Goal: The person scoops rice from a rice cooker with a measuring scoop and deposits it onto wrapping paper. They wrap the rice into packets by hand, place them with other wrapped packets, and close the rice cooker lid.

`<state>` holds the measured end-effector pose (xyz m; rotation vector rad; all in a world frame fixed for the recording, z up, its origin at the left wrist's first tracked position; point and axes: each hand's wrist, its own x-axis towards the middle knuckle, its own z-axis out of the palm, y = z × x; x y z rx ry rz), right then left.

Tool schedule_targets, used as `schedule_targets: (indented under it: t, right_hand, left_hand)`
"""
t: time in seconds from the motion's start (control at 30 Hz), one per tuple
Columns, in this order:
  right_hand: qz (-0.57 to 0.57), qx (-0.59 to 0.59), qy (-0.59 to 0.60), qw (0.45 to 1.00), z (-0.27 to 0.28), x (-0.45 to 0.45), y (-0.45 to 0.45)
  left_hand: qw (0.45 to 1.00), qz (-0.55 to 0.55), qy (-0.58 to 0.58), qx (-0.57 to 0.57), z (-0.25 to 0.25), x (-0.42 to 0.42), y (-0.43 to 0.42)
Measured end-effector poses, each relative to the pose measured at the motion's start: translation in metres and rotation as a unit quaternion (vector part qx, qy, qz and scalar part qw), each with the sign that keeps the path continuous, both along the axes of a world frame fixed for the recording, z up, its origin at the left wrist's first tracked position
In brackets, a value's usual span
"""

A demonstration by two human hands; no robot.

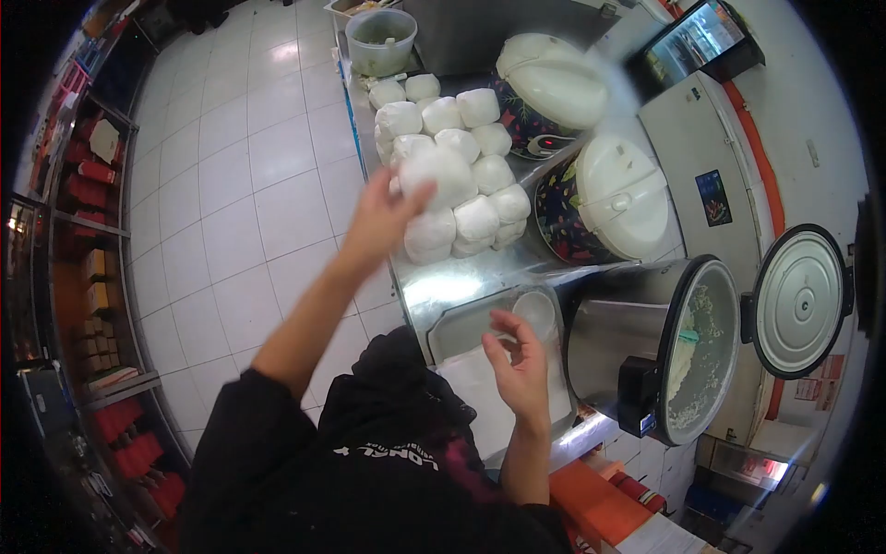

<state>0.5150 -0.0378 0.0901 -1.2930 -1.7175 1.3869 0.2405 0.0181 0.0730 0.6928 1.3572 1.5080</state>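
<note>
Left hand [380, 217] grips a blurred white bundle [443, 175] at the stacked bundles [477, 219] on the steel counter [445, 284]; right hand [520, 369], empty, half-curled, hovers by the tray [461, 328]. Gentle, level handling likely keeps the others steady.

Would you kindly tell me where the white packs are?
In the head view, the white packs are stacked upper centre on the counter, with the left hand at their left side and lidded pots to their right.

- My left arm [318, 309] reaches forward, left hand [383, 222] blurred, thumb and fingers apart, grip hard to judge.
- My right hand [521, 369] hovers nearer me, fingers loosely curled.
</note>
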Motion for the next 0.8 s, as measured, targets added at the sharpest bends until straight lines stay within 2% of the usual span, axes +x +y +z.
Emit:
schedule_targets:
  t: [0.03,0.1,0.2,0.27,0.37,0.4,0.43,0.5,0.53,0.6,0.67,0.73,0.8]
  right_hand:
    - [-0.007,-0.056,0.03,0.998,-0.008,0.004,-0.006]
    - [0.016,-0.069,0.007,0.997,-0.018,0.007,-0.02]
    - [0.048,-0.094,-0.012,0.994,-0.021,0.006,-0.038]
    - [0.063,-0.124,-0.007,0.99,-0.014,0.004,-0.044]
    - [0.044,-0.133,-0.003,0.99,-0.017,0.008,-0.049]
    - [0.038,-0.132,0.002,0.99,-0.019,0.01,-0.05]
    - [0.025,-0.138,0.008,0.99,-0.022,0.013,-0.05]
    - [0.005,-0.146,0.018,0.989,-0.025,0.017,-0.051]
    - [0.001,-0.147,0.015,0.989,-0.026,0.019,-0.051]
    - [-0.003,-0.148,0.015,0.989,-0.023,0.022,-0.047]
    - [-0.015,-0.075,-0.002,0.997,-0.007,0.025,-0.041]
    - [-0.027,-0.061,-0.03,0.997,0.025,0.042,-0.032]
    - [-0.068,-0.008,-0.075,0.995,0.078,0.067,-0.026]
  left_hand:
    - [0.999,0.027,0.037,0.027,0.002,-0.021,0.028]
    - [0.993,0.056,0.101,0.008,-0.013,-0.06,0.092]
    - [0.991,0.025,0.134,-0.008,-0.022,-0.093,0.157]
    - [0.943,-0.013,0.294,-0.154,-0.022,-0.099,0.182]
    - [0.916,-0.071,0.359,-0.165,-0.085,-0.118,0.217]
    - [0.865,-0.018,0.472,-0.171,-0.07,-0.102,0.202]
    - [0.862,-0.024,0.477,-0.167,-0.067,-0.097,0.195]
    - [0.747,-0.018,0.659,-0.09,-0.066,-0.094,0.183]
    - [0.727,-0.014,0.68,-0.096,-0.056,-0.09,0.175]
    - [0.732,-0.04,0.676,-0.081,-0.059,-0.096,0.176]
    - [0.734,-0.064,0.674,-0.058,-0.059,-0.104,0.178]
    - [0.76,0.096,0.642,0.008,-0.063,-0.097,0.175]
    - [0.75,0.13,0.63,0.153,-0.056,-0.089,0.173]
